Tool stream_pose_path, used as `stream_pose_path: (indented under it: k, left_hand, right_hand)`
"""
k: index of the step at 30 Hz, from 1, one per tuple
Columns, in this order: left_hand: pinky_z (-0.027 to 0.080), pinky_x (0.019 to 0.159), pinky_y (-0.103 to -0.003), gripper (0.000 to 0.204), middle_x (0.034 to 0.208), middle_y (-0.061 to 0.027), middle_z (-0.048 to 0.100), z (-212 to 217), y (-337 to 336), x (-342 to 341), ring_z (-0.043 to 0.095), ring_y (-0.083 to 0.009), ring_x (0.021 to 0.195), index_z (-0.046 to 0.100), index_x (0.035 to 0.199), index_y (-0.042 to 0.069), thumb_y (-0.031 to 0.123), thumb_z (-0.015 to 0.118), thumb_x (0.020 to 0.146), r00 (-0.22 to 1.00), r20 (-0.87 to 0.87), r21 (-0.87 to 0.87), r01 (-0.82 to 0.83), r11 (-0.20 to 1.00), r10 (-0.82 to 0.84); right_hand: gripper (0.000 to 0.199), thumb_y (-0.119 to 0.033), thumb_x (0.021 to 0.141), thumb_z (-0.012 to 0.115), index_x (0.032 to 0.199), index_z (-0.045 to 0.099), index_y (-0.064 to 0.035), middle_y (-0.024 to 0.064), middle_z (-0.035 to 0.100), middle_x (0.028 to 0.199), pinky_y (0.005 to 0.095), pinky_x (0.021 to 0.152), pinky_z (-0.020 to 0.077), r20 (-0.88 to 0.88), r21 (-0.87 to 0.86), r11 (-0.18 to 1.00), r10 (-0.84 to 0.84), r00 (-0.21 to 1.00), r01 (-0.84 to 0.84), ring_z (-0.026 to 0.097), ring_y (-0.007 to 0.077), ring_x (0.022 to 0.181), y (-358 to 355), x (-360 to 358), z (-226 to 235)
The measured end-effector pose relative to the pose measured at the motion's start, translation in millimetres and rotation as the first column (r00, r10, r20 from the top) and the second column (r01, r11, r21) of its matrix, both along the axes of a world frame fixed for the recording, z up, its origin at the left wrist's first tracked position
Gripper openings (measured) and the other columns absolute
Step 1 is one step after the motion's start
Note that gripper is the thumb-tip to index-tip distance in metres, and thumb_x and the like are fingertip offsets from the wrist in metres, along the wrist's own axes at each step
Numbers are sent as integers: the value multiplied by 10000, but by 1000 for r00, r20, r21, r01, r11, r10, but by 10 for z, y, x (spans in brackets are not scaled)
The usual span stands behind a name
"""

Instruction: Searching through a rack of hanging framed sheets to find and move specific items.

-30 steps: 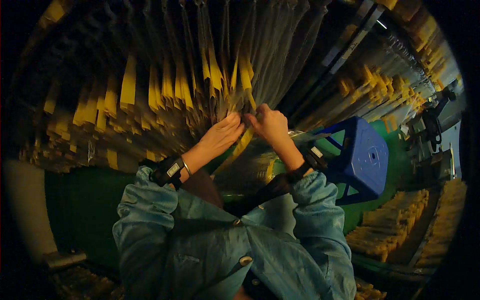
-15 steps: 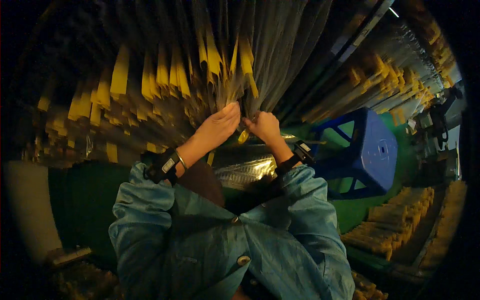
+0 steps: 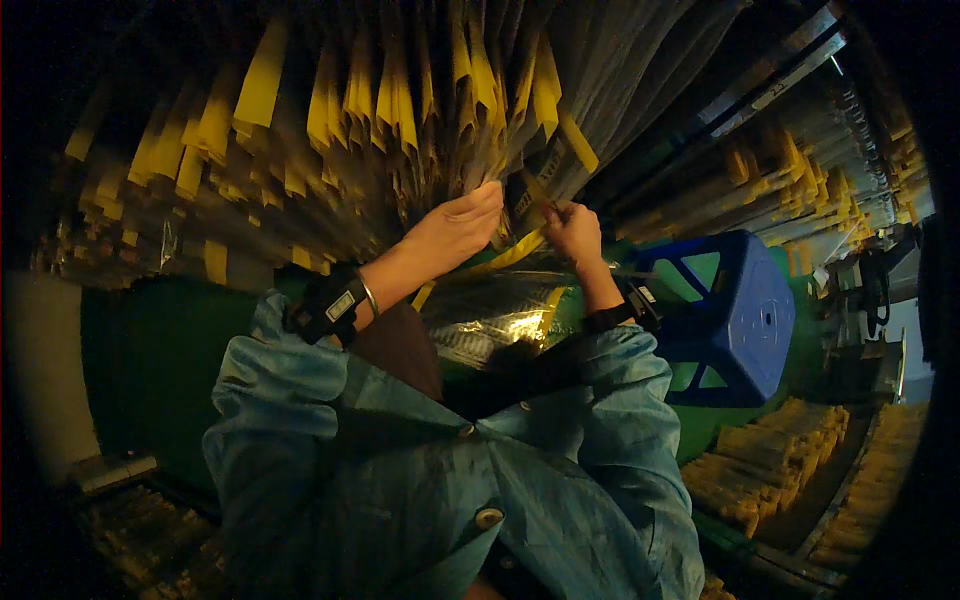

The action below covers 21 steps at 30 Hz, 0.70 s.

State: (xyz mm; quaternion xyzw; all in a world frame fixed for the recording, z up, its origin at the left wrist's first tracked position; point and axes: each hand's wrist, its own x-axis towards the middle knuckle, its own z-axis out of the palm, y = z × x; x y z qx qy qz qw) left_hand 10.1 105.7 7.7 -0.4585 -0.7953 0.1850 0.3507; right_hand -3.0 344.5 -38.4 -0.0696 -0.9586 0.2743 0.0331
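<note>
Clear plastic sheets with yellow edge strips [image 3: 395,100] hang close together in front of me. My left hand [image 3: 450,235] is at their lower ends, its fingers pressed together against the sheets; what lies between the fingertips is partly hidden. To its right my right hand [image 3: 575,238] is closed on the edge of a plastic sheet [image 3: 528,198] with dark and yellow print, pulled out from the others. A yellow band on this sheet runs down between the two hands. Below the hands lies a shiny clear plastic sheet [image 3: 490,330] with a yellow edge, reflecting light.
A blue plastic stool [image 3: 765,320] stands on the green floor [image 3: 165,385] to my right. Behind it more yellow-edged sheets [image 3: 790,190] hang by a metal rail [image 3: 775,85]. Stacked yellowish bundles [image 3: 775,465] lie at the lower right, with others at the lower left.
My right hand has moved right and pulled a sheet's edge away from my left hand, so its print and yellow band now show. My left hand has shifted slightly up and right.
</note>
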Motion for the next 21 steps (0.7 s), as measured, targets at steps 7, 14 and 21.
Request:
stream_pose_path:
  k: [7, 14, 21]
  left_hand:
    - [334, 1030, -348, 308, 1171, -102, 576, -36, 189, 64, 492, -213, 1147, 620, 1026, 22, 166, 500, 782, 973, -170, -188, -186, 964, 154]
    - [393, 868, -434, 142, 712, -22, 683, -785, 1058, -260, 625, -235, 754, 732, 727, 146, 174, 599, 765, 876, 469, -99, -72, 992, 110]
    - [222, 1095, -467, 521, 1059, -150, 642, -541, 839, -443, 557, -303, 1109, 651, 1053, 95, 389, 768, 638, 440, 817, -432, 38, 901, 372]
  right_hand:
    - [258, -295, 809, 645, 926, 699, -71, 182, 659, 780, 425, 676, 506, -78, 2, 1000, -7, 997, 7, 646, 357, 763, 62, -8, -127]
    - [238, -344, 825, 624, 929, 710, -148, 181, 666, 798, 455, 699, 518, -39, 56, 997, 56, 998, -54, 639, 387, 770, -60, 33, -9]
    - [271, -317, 810, 678, 996, 683, -121, 141, 672, 744, 398, 640, 525, -279, -70, 997, -46, 959, 27, 658, 326, 705, 16, 208, -147]
